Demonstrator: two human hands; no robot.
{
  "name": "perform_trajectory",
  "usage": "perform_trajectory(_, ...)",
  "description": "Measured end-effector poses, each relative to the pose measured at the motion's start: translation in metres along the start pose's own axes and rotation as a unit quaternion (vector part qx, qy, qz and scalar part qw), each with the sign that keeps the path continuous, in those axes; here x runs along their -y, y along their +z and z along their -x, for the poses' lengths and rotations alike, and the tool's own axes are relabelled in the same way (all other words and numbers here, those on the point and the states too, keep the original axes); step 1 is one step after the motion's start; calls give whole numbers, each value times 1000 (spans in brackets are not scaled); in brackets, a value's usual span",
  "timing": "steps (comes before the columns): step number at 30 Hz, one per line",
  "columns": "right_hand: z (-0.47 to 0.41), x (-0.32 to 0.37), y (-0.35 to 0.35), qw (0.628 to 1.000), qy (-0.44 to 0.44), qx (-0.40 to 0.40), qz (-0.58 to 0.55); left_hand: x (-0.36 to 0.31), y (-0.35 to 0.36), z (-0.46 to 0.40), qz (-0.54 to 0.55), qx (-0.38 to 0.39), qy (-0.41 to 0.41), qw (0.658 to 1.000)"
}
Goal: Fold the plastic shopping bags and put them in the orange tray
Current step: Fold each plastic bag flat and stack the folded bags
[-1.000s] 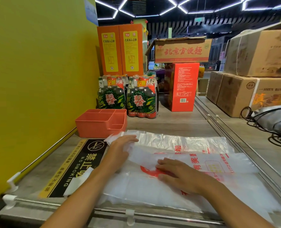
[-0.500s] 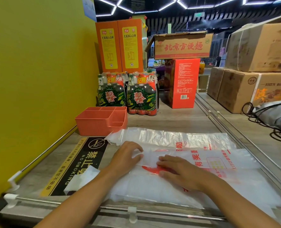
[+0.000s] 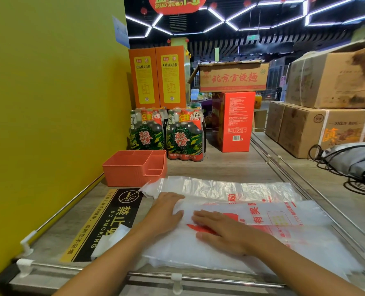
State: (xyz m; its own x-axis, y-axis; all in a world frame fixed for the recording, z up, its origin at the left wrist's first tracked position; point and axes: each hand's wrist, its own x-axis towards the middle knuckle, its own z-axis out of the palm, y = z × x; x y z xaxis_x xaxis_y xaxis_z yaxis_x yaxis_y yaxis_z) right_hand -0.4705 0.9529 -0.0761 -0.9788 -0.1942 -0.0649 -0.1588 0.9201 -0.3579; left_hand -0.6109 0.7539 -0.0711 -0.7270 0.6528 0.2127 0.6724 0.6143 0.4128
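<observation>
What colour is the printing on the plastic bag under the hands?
Red, on the translucent white plastic bag; head view.

Both hands, left hand [image 3: 165, 212] and right hand [image 3: 222, 231], seemingly press the plastic bag [image 3: 262, 214] flat.

The orange tray [image 3: 134, 167] stood open on top, just beyond the plastic bags [image 3: 230, 189], with bare shelf between the bags and the bottle packs [image 3: 166, 135]. The yellow wall [image 3: 49, 103] closed the left side. A metal rail [image 3: 305, 189] and stacked cartons [image 3: 326, 114] blocked the right.
</observation>
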Motion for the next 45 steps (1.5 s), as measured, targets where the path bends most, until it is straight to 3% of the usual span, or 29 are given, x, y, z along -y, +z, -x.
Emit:
perform_trajectory(5,1,2,1,1000,-2,-3,6,3,-16,3,-11,-10,-85,996)
perform_trajectory(11,0,-3,4,1000,-1,-8,-8,-3,-19,8,112,0,-95,989)
perform_trajectory(15,1,-6,5,1000,-4,-12,-21,-14,-24,10,277,-52,-119,952)
perform_trajectory(19,1,-6,4,999,-7,-16,-31,-25,-21,11,356,-80,-167,916)
perform_trajectory(26,4,-4,0,998,-6,-23,-62,-35,-20,17,409,-112,-145,894)
perform_trajectory(32,5,-5,-1,998,-9,-22,-57,-39,-15,25,377,-123,-121,910)
perform_trajectory(35,5,-5,-1,998,-9,-21,-58,-49,-16,26,410,-108,-187,886)
perform_trajectory(39,2,-9,1,998,-10,-28,-61,-73,-16,24,479,-4,-256,840)
perform_trajectory(41,2,-10,1,998,-10,-31,-61,-77,-9,22,470,24,-252,846)
perform_trajectory(45,2,-9,-1,997,-13,-42,-65,-79,5,12,463,0,-242,853)
